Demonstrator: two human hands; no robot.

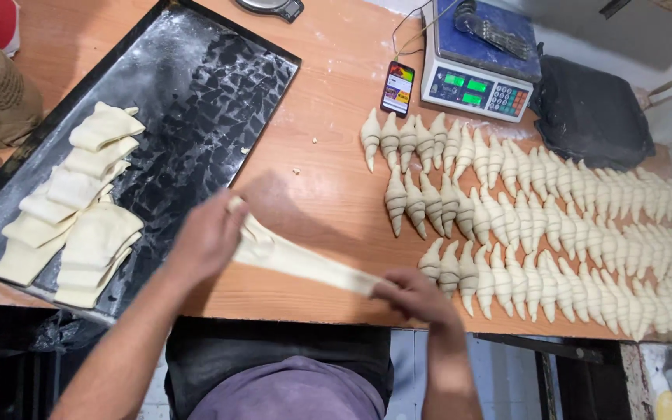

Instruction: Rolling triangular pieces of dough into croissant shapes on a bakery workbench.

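— Both forearms came up from the bottom edge, nearest the lens. What did each grip have?

— One stretched dough triangle (297, 260). The left hand (205, 237) was clenched on its wide end, the right hand (412, 295) pinched its narrow tip, and the piece hung taut between them just above the wooden counter (328, 187), near the front edge.

— And around the hands?

— Just beside the right hand lay the rolled croissants (554, 225), three rows running off to the right, packed side by side. Left of the left hand sat a dark floured tray (204, 93) with a stack of cut dough triangles (71, 206) along its left side.

— Farther back?

— A digital scale (480, 66) with a blue platter, a phone (397, 88) just beside it with its screen lit, and a black cloth (589, 113) to the scale's right.
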